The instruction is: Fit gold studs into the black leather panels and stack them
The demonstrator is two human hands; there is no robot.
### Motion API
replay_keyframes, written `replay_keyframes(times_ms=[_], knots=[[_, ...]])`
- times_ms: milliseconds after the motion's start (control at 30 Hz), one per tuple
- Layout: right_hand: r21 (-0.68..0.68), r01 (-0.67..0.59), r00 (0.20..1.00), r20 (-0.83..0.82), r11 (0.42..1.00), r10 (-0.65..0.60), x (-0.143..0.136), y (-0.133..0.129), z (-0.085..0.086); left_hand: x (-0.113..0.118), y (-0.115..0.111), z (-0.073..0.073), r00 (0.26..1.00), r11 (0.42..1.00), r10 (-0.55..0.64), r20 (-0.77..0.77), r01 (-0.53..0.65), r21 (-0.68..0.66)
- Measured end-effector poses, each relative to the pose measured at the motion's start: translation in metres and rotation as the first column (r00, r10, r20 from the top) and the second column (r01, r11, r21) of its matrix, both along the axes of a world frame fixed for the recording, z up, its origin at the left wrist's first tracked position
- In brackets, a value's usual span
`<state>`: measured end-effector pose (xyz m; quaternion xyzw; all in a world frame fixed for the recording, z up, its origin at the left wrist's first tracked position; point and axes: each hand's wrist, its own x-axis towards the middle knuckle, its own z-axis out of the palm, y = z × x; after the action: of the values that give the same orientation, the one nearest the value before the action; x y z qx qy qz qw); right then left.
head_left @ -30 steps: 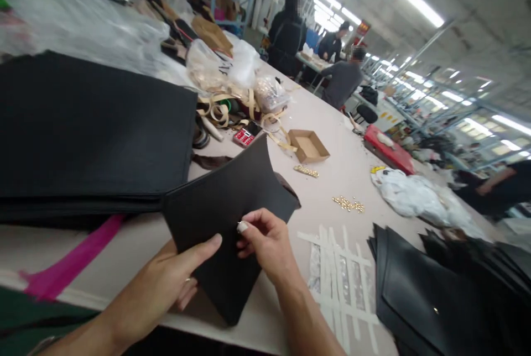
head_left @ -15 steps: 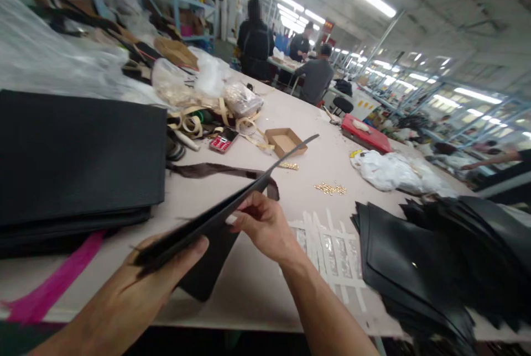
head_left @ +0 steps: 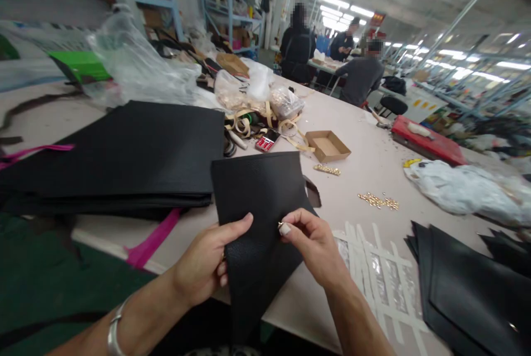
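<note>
My left hand grips the left edge of a black leather panel, thumb on the front face and fingers behind. The panel is held up over the table's front edge, its broad face towards me. With thumb and forefinger, my right hand pinches a small shiny metal stud against the panel's face, right of centre. Whether the stud is in a hole cannot be seen. On the table beyond my right hand lies a loose scatter of small gold studs. A gold strip of similar pieces lies behind the panel.
Stacked black panels lie at left and right. A cardboard tray, a red case, white plastic bags and taped-down strips are on the table. Several people work farther back.
The panel has turned from nearly edge-on to face me. My right hand has moved right with it and now presses the stud at its face. The view has swung left.
</note>
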<state>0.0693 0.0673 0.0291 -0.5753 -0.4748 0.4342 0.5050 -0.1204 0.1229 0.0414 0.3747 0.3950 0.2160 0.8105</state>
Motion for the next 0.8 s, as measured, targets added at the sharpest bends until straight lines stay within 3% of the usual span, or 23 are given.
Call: replay_keyframes(times_ms=[133, 367, 667, 800], knots=[[-0.022, -0.038, 0.998, -0.058, 0.999, 0.037, 0.003, 0.001, -0.004, -0.004, 0.004, -0.005, 0.999, 0.996, -0.002, 0.037, 0.005, -0.086], [-0.025, -0.047, 0.999, -0.02, 0.999, 0.047, -0.001, -0.001, -0.007, -0.006, 0.004, -0.012, 0.999, 0.996, -0.028, 0.022, 0.03, -0.086], [-0.054, -0.032, 0.992, 0.121, 0.998, 0.039, -0.001, -0.005, -0.006, -0.008, -0.003, -0.017, 0.996, 0.998, -0.026, -0.088, 0.032, 0.063], [-0.037, 0.046, 0.992, 0.121, 0.998, -0.041, -0.002, -0.007, -0.021, -0.008, -0.006, -0.007, 0.977, 0.97, -0.156, -0.145, 0.179, 0.164]])
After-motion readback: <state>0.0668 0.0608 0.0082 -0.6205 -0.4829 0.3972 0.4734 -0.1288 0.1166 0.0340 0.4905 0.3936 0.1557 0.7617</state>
